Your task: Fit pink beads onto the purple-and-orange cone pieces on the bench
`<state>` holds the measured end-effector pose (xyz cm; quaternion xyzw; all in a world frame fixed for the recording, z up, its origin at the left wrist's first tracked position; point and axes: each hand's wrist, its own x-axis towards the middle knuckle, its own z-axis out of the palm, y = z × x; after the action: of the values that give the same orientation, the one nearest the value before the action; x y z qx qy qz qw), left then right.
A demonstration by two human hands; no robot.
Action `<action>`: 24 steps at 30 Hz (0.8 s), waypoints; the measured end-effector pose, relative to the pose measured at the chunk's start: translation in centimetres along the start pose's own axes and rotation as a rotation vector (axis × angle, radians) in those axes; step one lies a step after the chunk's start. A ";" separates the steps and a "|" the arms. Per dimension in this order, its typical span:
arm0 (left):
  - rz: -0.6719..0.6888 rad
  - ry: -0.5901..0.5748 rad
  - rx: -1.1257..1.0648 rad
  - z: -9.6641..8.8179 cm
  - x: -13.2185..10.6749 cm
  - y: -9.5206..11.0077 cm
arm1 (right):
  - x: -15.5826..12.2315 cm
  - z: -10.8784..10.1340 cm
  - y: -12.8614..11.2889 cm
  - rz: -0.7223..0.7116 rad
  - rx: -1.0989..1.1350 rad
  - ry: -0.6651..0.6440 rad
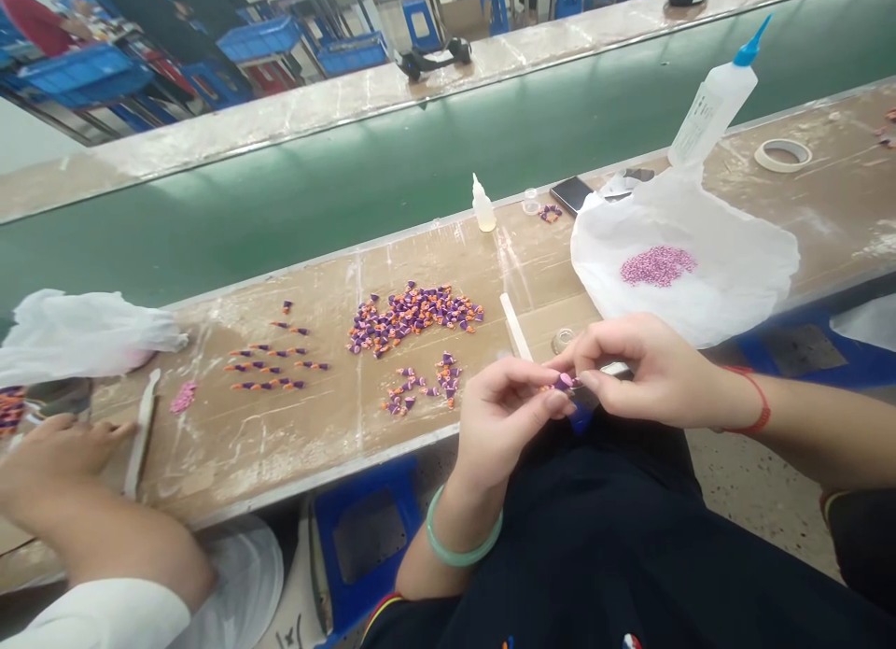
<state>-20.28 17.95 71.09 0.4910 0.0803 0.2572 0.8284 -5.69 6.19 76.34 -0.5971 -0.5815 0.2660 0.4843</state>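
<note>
In the head view, a small purple-and-pink piece point(562, 381) is pinched between the fingertips of my left hand point(500, 416). My right hand point(640, 364), also closed in a pinch, meets it from the other side; what exactly its fingertips grip is too small to make out. Just left of my hands lies a loose group of similar purple, orange and white pieces point(448, 378). Behind that is a larger pile of them point(413, 315). A white flat stick point(516, 327) and a small clear round dish point(563, 340) lie just beyond my fingers.
White paper point(749, 257) holding pink bits point(658, 266) lies to the right, near a large bottle point(714, 112), tape roll point(782, 155) and phone point(572, 195). A small dropper bottle point(483, 205) stands behind. A co-worker's hand point(63, 453) rests at left, beside rows of pieces point(270, 369).
</note>
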 end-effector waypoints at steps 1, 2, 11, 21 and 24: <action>0.006 -0.001 0.004 0.0 0.0 0.0 | 0.0 0.0 0.0 -0.009 -0.003 0.002; 0.010 -0.003 0.007 0.1 0.0 0.0 | 0.0 0.0 0.0 -0.016 -0.007 0.004; 0.023 -0.002 0.013 0.2 0.0 -0.1 | -0.1 0.2 -0.2 -0.047 -0.102 0.007; 0.032 0.050 0.024 0.4 -0.1 -0.2 | 0.0 0.5 -0.5 -0.100 -0.192 0.018; 0.025 0.046 0.038 0.3 -0.1 0.0 | 0.0 0.5 -0.5 -0.110 -0.219 0.009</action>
<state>-20.18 17.65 71.21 0.5016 0.0983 0.2773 0.8135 -6.35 6.27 76.59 -0.6147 -0.6368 0.1711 0.4328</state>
